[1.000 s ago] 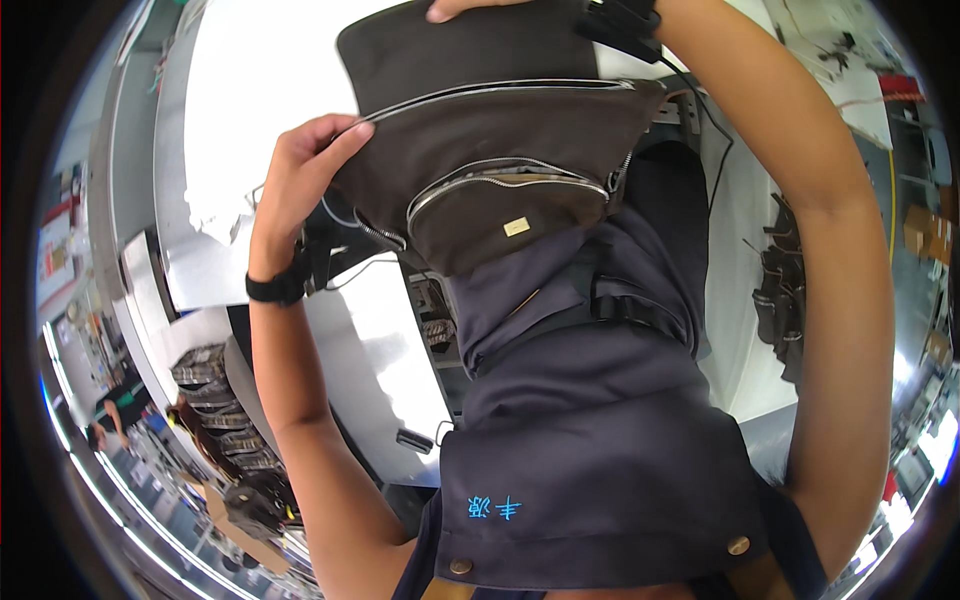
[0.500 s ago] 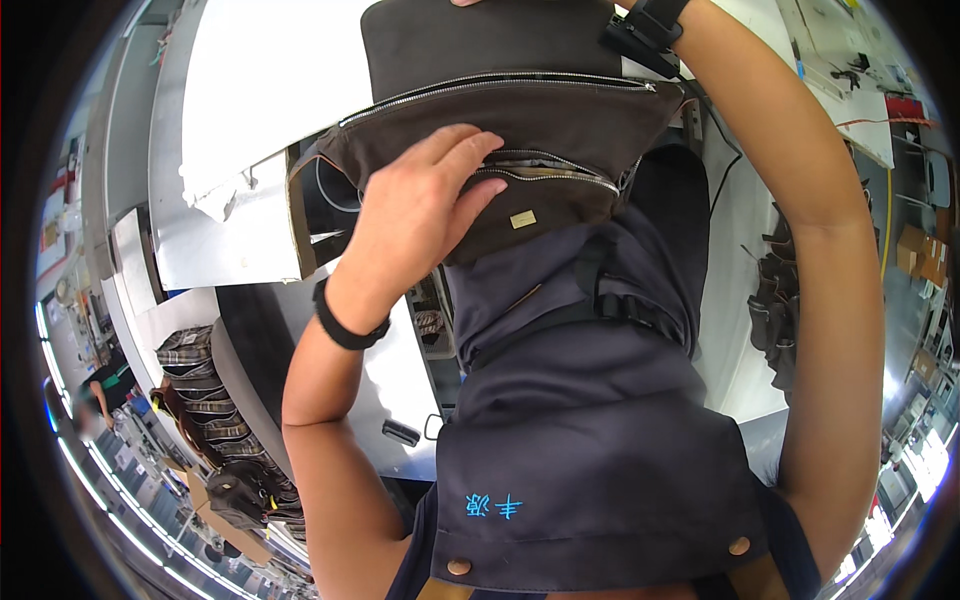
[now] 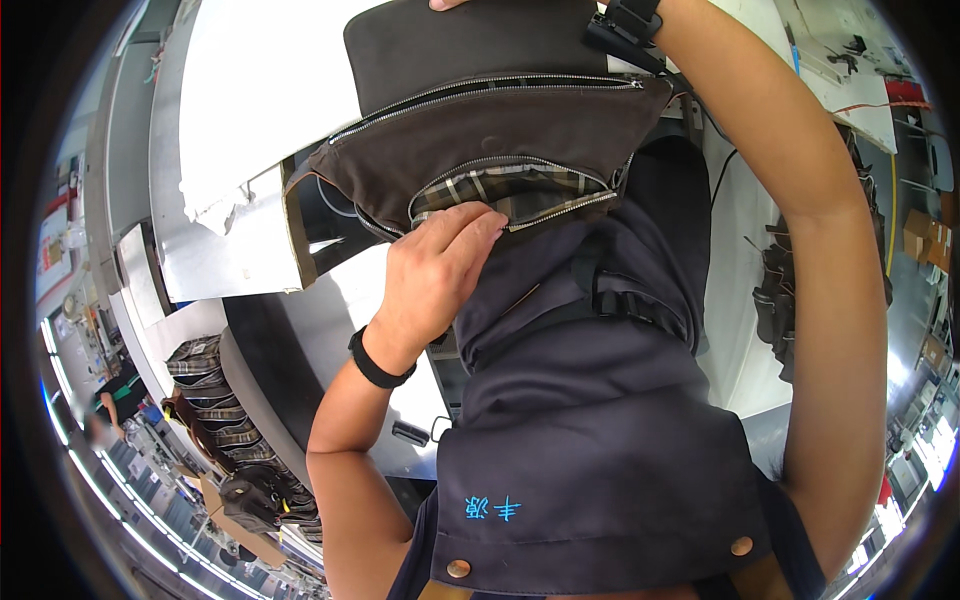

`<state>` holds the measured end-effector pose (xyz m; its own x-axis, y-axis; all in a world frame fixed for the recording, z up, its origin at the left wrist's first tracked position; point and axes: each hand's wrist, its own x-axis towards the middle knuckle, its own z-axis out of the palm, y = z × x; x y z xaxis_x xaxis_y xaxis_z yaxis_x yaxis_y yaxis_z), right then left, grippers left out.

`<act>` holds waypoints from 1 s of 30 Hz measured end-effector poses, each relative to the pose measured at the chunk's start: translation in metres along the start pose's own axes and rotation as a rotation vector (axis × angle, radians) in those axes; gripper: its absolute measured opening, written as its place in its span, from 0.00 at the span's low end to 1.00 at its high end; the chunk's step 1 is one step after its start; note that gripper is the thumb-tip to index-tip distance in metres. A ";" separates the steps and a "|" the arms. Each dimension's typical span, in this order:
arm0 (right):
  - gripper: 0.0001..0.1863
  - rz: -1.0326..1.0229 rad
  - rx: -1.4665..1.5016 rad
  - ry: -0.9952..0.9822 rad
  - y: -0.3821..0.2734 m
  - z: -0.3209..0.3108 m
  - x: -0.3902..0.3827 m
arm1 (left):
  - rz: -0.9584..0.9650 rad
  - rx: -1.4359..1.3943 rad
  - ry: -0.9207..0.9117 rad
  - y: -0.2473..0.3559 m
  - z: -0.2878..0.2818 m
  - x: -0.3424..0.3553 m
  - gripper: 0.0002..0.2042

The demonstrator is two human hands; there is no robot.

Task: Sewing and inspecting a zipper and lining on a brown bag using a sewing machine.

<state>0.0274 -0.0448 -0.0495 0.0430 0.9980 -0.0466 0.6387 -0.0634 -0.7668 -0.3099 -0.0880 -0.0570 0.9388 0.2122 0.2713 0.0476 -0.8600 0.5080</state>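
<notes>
A dark brown bag with a long zip stands upright-facing me in the upper middle, its broad flap raised above the zip. My left hand pinches the lower lip of the curved front pocket, holding it down; plaid lining shows inside. My right hand is mostly cut off by the top edge, with only fingertips at the flap's top. A black device is strapped at my right wrist.
A white work table is behind the bag. Plaid-lined bag pieces are piled at lower left, more dark pieces hang at right, and cardboard boxes stand at far right. A person works far left.
My left hand has left the bag's upper-left edge and moved down and right to the front pocket, whose lower lip is now pulled down, showing more lining.
</notes>
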 end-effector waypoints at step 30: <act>0.14 -0.206 -0.224 -0.028 -0.073 -0.017 -0.057 | -0.082 0.077 0.342 -0.086 -0.021 0.076 0.08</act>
<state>-0.0085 -0.0968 0.0202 -0.1243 0.9894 0.0754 0.7853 0.1446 -0.6019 -0.2499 0.0120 -0.0625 0.7629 0.4142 0.4965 0.1563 -0.8632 0.4800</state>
